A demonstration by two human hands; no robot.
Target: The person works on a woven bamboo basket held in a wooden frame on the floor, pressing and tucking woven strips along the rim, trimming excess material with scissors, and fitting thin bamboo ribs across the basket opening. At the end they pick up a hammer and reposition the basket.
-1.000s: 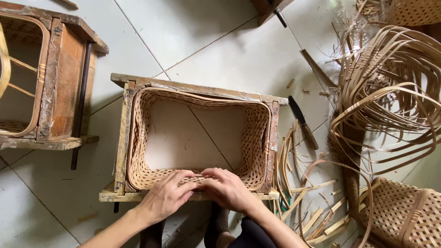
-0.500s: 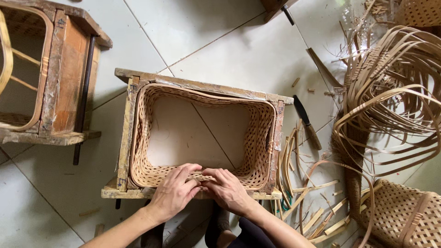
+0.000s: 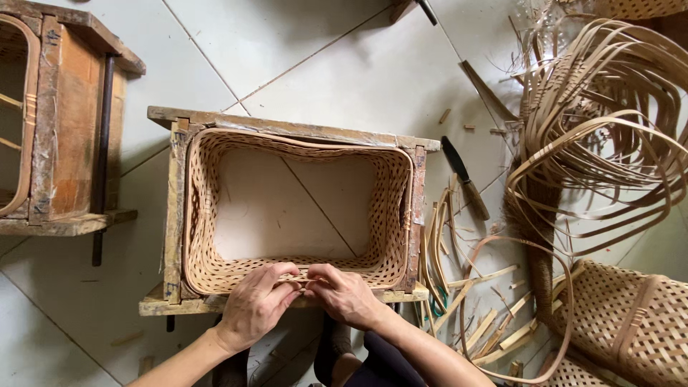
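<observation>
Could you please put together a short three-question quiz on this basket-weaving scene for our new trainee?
1. True or false: both hands rest on the far rim of the rectangular woven cane basket.
2. Where does the dark-bladed knife with a wooden handle lie? A) inside the basket B) on the tiled floor to the right of the weathered wooden frame C) on the second wooden frame at the left
3. What lies in loose loops at the upper right?

Key:
1. False: the left hand and the right hand meet, fingers pinched, at the near rim.
2. B.
3. A bundle of long pale cane strips.
</observation>
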